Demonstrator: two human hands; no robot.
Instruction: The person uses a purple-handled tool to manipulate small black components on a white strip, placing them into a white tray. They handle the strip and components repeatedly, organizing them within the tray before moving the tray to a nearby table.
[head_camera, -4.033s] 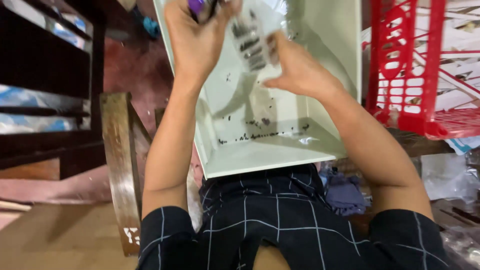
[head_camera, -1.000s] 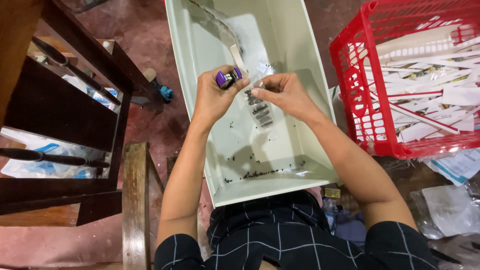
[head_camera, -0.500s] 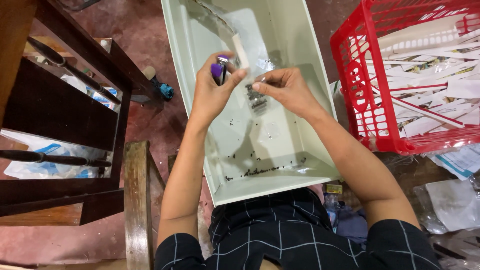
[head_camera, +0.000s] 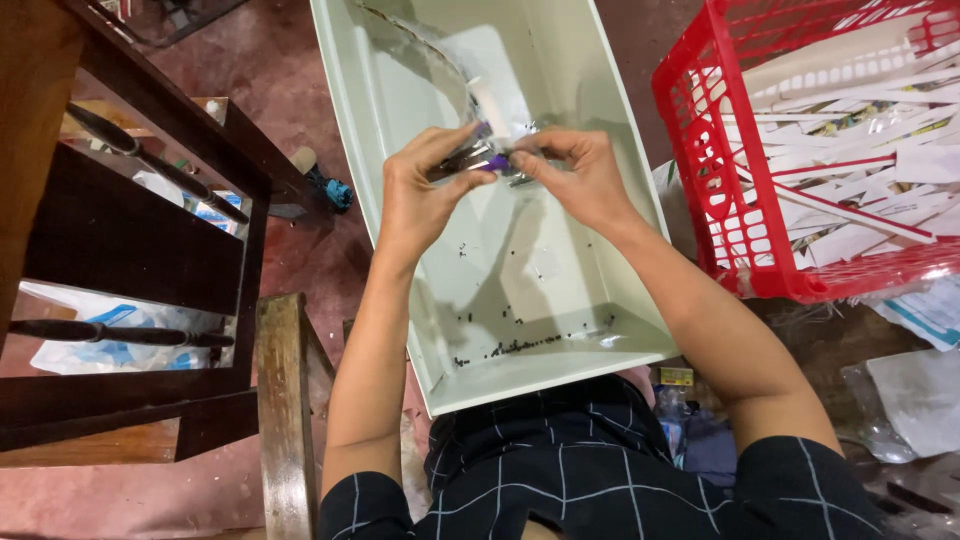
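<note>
My left hand and my right hand meet over a pale green plastic tub. Between the fingertips of both hands sits a small purple-tipped metal piece, pinched from each side. Most of the piece is hidden by my fingers. A clear plastic bag and a white stick-like part lie in the tub beyond my hands. Several tiny dark bits are scattered on the tub's floor near its front wall.
A red plastic basket full of white strips and packets stands to the right. A dark wooden frame with rods is on the left. A wooden post rises by my left arm. Plastic wrappers lie lower right.
My hands have come closer together. The purple piece, earlier held up in my left hand alone, now sits between both hands' fingertips.
</note>
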